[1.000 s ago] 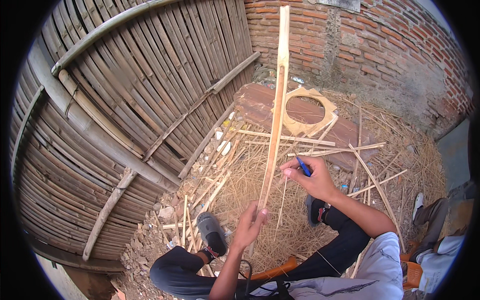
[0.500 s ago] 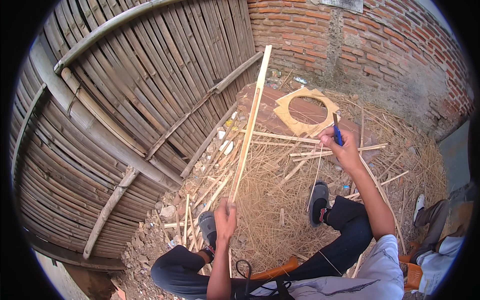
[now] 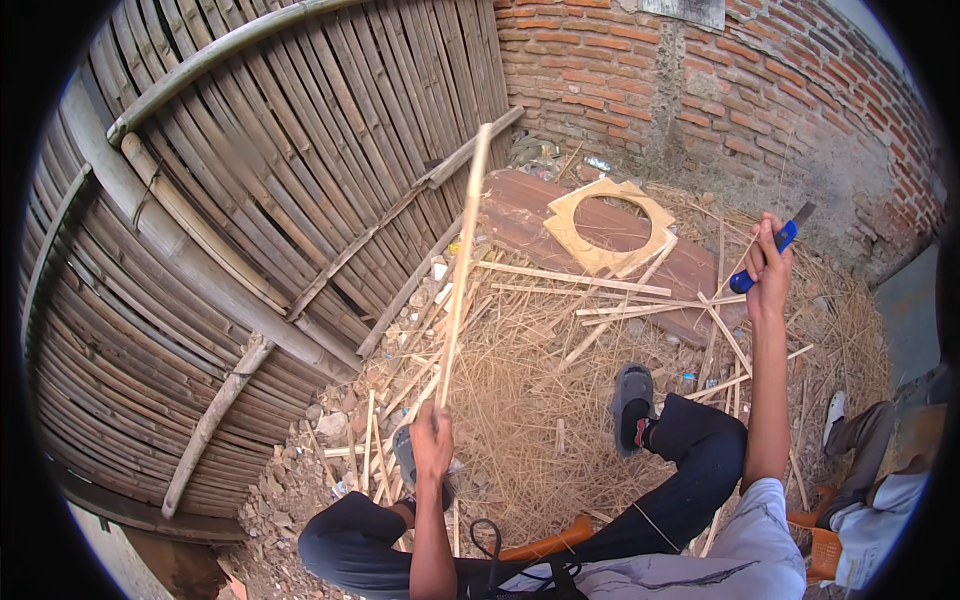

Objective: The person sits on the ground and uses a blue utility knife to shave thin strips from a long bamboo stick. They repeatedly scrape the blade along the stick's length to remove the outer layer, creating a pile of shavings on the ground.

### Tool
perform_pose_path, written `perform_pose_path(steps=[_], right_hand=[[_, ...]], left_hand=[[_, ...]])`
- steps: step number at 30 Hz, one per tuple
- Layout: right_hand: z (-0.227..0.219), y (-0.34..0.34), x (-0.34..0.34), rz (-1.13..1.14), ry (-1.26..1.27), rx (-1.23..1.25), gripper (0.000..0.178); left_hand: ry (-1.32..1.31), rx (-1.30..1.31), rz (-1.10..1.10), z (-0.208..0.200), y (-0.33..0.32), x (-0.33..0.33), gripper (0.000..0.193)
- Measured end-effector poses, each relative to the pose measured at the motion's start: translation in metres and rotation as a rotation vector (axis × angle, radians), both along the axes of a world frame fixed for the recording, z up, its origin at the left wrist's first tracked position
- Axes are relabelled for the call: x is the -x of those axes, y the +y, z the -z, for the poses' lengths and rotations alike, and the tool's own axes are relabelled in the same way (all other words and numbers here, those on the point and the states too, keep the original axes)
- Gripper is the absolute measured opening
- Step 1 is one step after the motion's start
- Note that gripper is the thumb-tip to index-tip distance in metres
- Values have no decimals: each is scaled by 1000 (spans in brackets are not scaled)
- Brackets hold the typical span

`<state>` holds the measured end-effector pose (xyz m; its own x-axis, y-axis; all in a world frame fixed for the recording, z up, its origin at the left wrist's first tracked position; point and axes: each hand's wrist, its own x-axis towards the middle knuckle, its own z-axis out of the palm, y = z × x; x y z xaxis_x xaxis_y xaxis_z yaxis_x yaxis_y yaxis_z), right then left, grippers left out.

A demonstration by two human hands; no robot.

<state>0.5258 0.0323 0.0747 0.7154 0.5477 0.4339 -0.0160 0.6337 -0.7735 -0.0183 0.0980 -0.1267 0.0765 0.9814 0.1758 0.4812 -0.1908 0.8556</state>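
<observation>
A long pale bamboo strip (image 3: 466,250) stands up at a slant from my left hand (image 3: 431,442), whose fingers are closed round its lower end. The strip is smeared by motion. Farther right, my right hand (image 3: 770,268) is raised and closed round a blue-handled knife (image 3: 785,237) with a short, flat blade pointing up and to the right. A very thin sliver seems to rise near those fingers, but whether they hold it I cannot tell. Between the hands and beyond them, a flat wooden piece with a large round hole (image 3: 562,228) lies on a brown board (image 3: 515,212).
Several cut bamboo strips (image 3: 570,278) lie over shavings and straw (image 3: 520,400). A bamboo fence (image 3: 250,160) closes the left side, a brick wall (image 3: 590,70) the back. Stones (image 3: 335,424) line the fence's foot. Another person's leg (image 3: 862,432) shows at far right.
My right hand with the knife has swung right, away from the bamboo strip, and the blade has tipped right. My left hand has moved slightly left, and the strip's top has dropped leftward.
</observation>
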Motion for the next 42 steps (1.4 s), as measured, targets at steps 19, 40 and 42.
perform_pose_path(steps=[19, 40, 42], right_hand=[[-5, 1, 182, -184, -1097, 455, 33], [1, -11, 226, 1, -1324, 220, 25], [2, -13, 226, 10, -1327, 231, 25]], left_hand=[[-538, 369, 416, -98, -42, -48, 32], [35, 38, 397, -165, -78, -85, 28], [57, 43, 397, -167, -79, -83, 28]])
